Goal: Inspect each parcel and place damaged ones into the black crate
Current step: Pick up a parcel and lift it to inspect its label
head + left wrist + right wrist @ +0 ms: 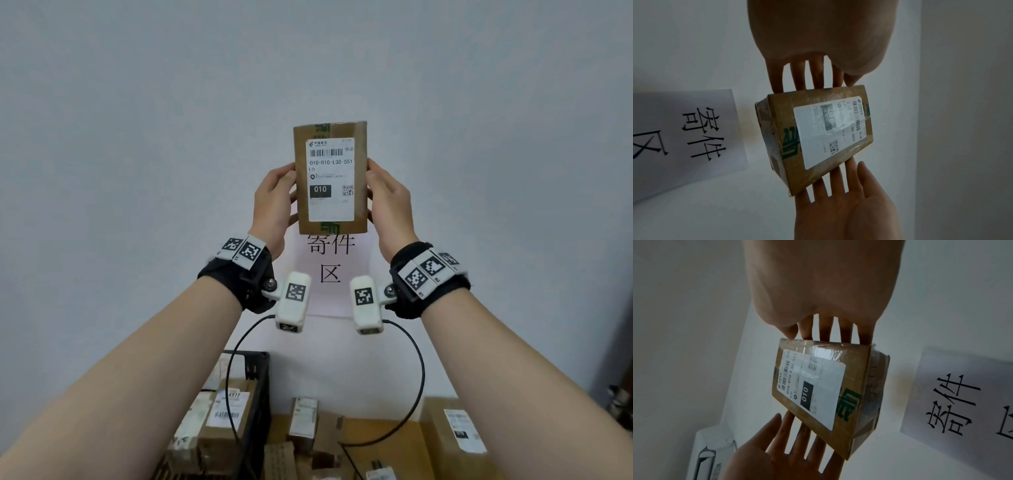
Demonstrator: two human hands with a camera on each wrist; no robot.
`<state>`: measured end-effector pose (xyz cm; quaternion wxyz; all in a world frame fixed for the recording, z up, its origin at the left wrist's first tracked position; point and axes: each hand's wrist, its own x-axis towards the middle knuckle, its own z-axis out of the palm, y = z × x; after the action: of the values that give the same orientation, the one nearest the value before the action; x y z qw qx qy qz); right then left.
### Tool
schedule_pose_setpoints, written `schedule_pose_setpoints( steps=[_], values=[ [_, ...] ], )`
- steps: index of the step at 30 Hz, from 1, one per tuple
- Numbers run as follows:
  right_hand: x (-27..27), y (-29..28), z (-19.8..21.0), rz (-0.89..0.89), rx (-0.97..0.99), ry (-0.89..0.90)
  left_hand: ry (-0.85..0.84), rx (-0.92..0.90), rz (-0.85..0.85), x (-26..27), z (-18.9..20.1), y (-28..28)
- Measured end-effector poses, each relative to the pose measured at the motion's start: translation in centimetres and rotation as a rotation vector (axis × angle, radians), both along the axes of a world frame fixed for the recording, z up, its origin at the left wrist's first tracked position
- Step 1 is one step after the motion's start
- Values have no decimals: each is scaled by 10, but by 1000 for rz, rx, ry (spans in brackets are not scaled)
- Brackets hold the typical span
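Note:
I hold a small brown cardboard parcel (330,178) (818,134) (828,389) upright at head height in front of the wall. Its white shipping label reading 010 faces me. My left hand (274,202) (818,40) grips its left long edge, thumb at the front and fingers behind. Gripping the right edge the same way is my right hand (387,202) (818,288). Clear tape and green-printed tape wrap the box. No tear or dent shows on the faces I see. The black crate (258,383) stands below at the left, with several parcels (226,411) in it.
A white paper sign (330,274) with black characters hangs on the wall behind the parcel. Below, several more cardboard parcels (376,442) lie on the surface right of the crate, a larger labelled one (455,431) at the far right. Black cables (419,370) dangle from my wrist cameras.

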<state>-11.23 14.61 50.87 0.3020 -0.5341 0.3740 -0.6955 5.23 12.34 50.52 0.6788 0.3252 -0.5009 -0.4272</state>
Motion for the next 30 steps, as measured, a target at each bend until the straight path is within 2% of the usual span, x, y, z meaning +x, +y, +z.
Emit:
schedule_pose_setpoints(
  steps=[10,17,21,25,30],
  values=[
    [-18,-16,5,-3,-6,-58,-23,-44,4,-15,13,-17],
    [-29,-27,5,-46,6,-78,-51,-86,-4,-23,7,-36],
    [-35,-32,2,-52,11,-98,-102,-9,-99,-23,4,-41],
    [-36,-34,-4,-42,3,-97,-76,105,-194,-27,4,-43],
    [-38,-34,-6,-57,-9,-62,-78,42,-195,-30,4,-40]
  ],
)
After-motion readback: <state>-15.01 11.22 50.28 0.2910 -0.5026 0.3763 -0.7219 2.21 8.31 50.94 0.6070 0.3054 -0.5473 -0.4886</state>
